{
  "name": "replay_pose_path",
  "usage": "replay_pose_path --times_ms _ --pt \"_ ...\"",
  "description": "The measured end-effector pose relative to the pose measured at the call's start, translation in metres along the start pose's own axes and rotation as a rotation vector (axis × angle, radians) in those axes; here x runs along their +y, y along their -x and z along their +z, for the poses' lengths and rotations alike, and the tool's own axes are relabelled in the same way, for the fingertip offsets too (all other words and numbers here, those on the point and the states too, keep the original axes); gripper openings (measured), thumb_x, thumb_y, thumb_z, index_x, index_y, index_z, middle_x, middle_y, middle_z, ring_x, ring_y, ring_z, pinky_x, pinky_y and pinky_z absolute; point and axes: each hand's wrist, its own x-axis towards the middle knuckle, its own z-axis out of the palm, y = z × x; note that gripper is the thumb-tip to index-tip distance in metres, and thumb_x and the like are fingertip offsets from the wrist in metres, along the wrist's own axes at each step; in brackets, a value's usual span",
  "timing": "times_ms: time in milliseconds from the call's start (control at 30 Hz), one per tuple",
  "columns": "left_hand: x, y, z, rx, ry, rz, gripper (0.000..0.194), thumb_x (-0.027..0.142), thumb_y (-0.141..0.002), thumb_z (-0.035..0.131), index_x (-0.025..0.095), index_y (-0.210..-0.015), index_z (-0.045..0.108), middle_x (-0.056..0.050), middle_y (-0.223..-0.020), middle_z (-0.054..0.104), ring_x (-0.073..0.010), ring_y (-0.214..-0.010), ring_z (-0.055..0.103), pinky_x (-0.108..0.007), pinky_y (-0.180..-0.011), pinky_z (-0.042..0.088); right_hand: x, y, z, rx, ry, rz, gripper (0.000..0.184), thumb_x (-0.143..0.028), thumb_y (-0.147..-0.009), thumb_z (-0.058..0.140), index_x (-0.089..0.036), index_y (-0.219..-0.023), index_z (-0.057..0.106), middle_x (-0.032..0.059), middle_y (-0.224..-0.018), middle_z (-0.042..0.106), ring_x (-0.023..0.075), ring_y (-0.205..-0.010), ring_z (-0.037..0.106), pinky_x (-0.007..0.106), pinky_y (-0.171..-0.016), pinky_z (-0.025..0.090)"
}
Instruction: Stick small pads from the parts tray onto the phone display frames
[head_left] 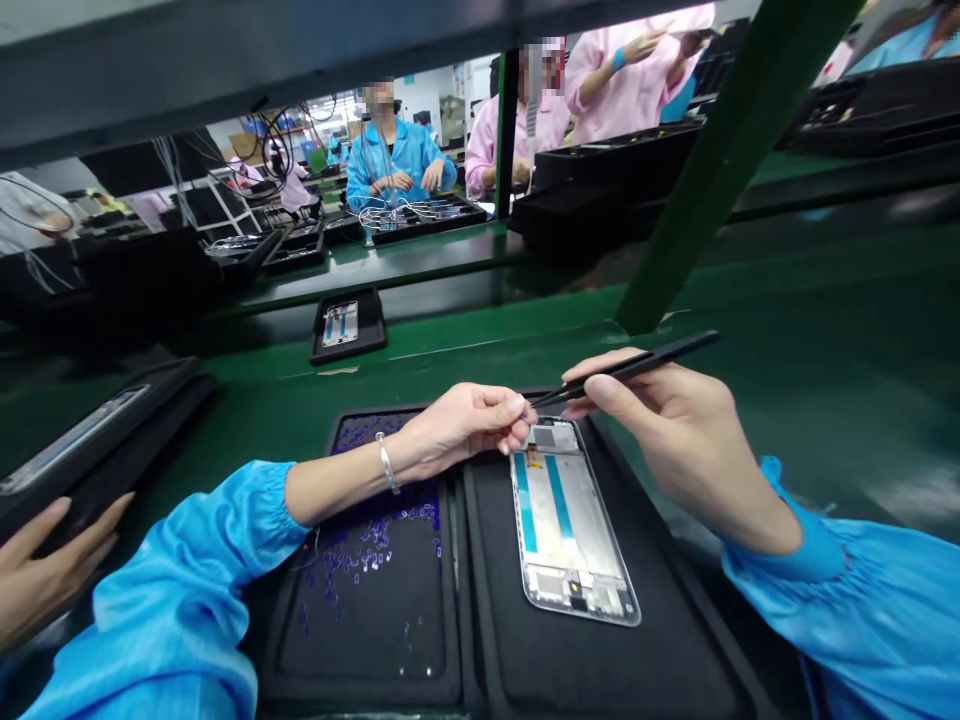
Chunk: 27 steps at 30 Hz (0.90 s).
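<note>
My right hand (675, 430) grips black tweezers (637, 365), their tips reaching to the fingertips of my left hand (487, 420). The left thumb and forefinger are pinched together at the tweezer tips; whatever lies between them is too small to make out. Just below both hands, an opened phone frame (577, 520) with two blue strips lies in a black foam tray (517, 640). Under my left forearm is a second black tray (360, 650) scattered with many tiny purple-blue pieces (371, 545).
Another person's hand (60, 570) holds stacked black trays (142, 430) with a phone part at the left. A small tray (349, 350) with another phone frame sits ahead. A green post (720, 180) slants upward at the right. Several workers sit or stand beyond the bench.
</note>
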Motion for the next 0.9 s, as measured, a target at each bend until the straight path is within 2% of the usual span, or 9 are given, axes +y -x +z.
replay_pose_path --times_ms 200,367,900 --pt "-0.001 0.000 -0.002 -0.027 0.000 -0.003 0.035 0.041 -0.079 0.076 0.010 -0.077 0.060 -0.001 -0.073 0.057 -0.0059 -0.062 0.050 -0.019 -0.062 0.040 0.012 -0.003 0.000 -0.063 -0.118 0.140 0.029 -0.048 -0.082 0.067 -0.022 -0.092 0.069 0.0025 -0.085 0.069 0.0140 -0.074 0.068 0.025 -0.069 0.059" --pt "0.000 0.000 -0.002 -0.035 -0.017 -0.003 0.035 0.041 -0.079 0.076 0.010 -0.076 0.060 -0.001 -0.072 0.058 -0.0057 -0.061 0.049 -0.019 -0.062 0.039 0.006 -0.005 0.001 -0.107 -0.180 0.237 0.034 -0.050 -0.079 0.069 -0.018 -0.092 0.069 0.0059 -0.084 0.070 0.0172 -0.075 0.070 0.026 -0.067 0.060" --pt "-0.002 -0.002 -0.002 -0.051 -0.093 0.020 0.039 0.046 -0.081 0.073 0.010 -0.076 0.060 0.000 -0.073 0.056 -0.0054 -0.061 0.049 -0.020 -0.064 0.039 0.000 -0.005 0.004 -0.098 -0.265 0.261 0.035 -0.046 -0.078 0.072 -0.014 -0.089 0.068 0.0063 -0.084 0.069 0.0156 -0.075 0.069 0.025 -0.067 0.059"
